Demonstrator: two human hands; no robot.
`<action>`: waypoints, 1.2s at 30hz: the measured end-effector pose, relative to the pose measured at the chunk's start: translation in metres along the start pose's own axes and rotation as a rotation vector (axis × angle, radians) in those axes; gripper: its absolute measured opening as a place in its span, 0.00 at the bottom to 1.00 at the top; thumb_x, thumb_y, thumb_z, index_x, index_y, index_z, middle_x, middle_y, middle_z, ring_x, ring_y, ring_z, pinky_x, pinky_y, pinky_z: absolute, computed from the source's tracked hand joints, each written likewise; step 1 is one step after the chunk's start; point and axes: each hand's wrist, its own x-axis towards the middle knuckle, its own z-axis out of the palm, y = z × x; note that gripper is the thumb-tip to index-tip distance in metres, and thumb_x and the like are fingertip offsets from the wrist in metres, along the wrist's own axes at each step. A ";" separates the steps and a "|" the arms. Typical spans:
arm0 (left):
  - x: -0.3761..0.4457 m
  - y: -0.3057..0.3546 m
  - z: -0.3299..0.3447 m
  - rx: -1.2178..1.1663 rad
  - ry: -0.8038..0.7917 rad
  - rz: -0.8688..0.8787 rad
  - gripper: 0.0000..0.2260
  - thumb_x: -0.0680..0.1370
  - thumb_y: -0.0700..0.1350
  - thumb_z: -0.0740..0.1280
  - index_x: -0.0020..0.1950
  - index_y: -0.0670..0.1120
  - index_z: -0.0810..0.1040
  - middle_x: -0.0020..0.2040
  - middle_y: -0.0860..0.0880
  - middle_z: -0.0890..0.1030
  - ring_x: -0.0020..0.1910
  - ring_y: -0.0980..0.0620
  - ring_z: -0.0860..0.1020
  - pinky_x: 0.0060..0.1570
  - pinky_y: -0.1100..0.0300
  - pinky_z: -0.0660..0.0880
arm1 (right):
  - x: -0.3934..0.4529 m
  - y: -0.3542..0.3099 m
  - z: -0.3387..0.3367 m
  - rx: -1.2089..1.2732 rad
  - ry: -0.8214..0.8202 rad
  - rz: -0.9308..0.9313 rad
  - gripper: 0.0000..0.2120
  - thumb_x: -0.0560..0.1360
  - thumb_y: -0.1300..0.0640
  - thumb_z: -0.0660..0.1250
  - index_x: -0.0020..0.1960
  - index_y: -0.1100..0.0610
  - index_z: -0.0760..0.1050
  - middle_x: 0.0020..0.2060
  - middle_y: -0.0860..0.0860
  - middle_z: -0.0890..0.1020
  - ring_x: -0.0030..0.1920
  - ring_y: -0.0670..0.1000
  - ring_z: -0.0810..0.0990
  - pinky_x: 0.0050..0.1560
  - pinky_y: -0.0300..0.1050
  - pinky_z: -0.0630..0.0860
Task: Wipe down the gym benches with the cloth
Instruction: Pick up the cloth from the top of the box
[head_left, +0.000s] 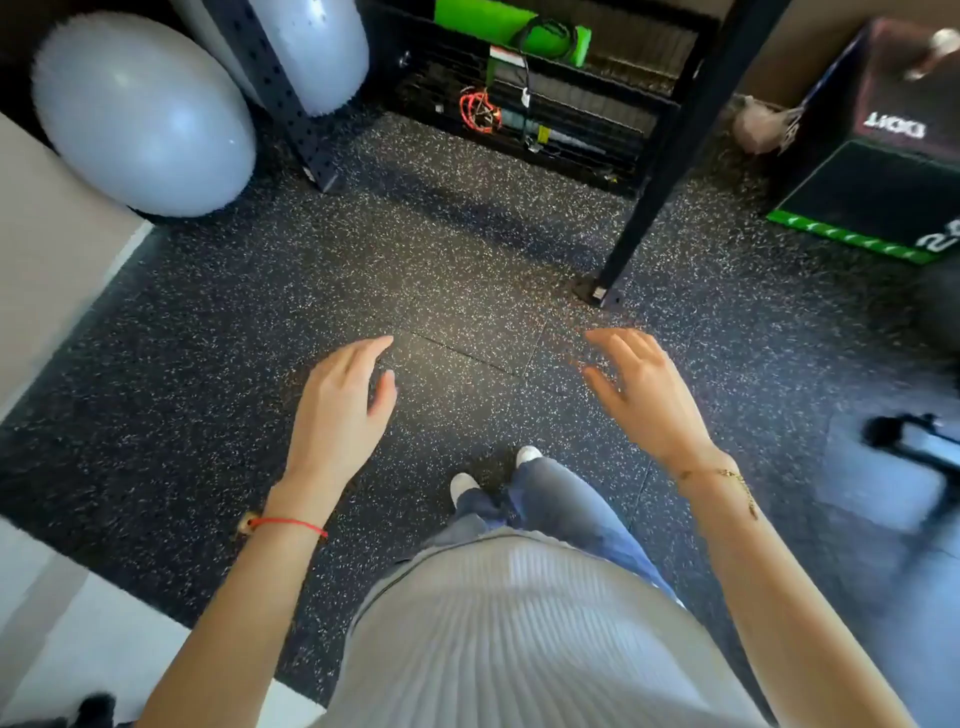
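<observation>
My left hand (340, 400) and my right hand (641, 387) hover side by side over the speckled black rubber floor (467, 270), palms down, fingers relaxed and spread. Neither holds anything. A red string circles my left wrist and a thin gold chain my right. No cloth and no bench shows in the head view. A pale crumpled bundle (761, 124) lies on the floor at the far right beside a box; I cannot tell what it is.
A grey exercise ball (140, 114) sits far left by a black perforated rack post (270, 88). Another black rack post (670, 156) meets the floor just beyond my right hand. A shelf with green gear (519, 67) stands behind. A black plyo box (883, 156) is far right.
</observation>
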 end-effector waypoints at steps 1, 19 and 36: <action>0.006 0.007 0.005 -0.018 -0.012 0.032 0.17 0.81 0.44 0.62 0.69 0.44 0.72 0.65 0.45 0.78 0.63 0.48 0.76 0.65 0.54 0.69 | -0.007 0.008 -0.002 0.012 0.019 0.037 0.18 0.80 0.55 0.65 0.68 0.57 0.72 0.62 0.52 0.78 0.64 0.54 0.73 0.66 0.53 0.71; 0.136 0.306 0.137 -0.054 -0.236 0.528 0.17 0.81 0.45 0.61 0.69 0.46 0.72 0.66 0.49 0.76 0.64 0.51 0.74 0.65 0.59 0.66 | -0.151 0.234 -0.125 0.022 0.316 0.553 0.17 0.79 0.56 0.66 0.67 0.58 0.73 0.61 0.52 0.78 0.63 0.53 0.74 0.65 0.50 0.71; 0.269 0.556 0.274 -0.053 -0.394 0.698 0.16 0.80 0.44 0.62 0.68 0.47 0.74 0.65 0.50 0.77 0.64 0.52 0.74 0.66 0.55 0.68 | -0.144 0.479 -0.213 0.076 0.314 0.811 0.19 0.80 0.54 0.65 0.70 0.57 0.71 0.64 0.52 0.77 0.67 0.52 0.71 0.68 0.48 0.69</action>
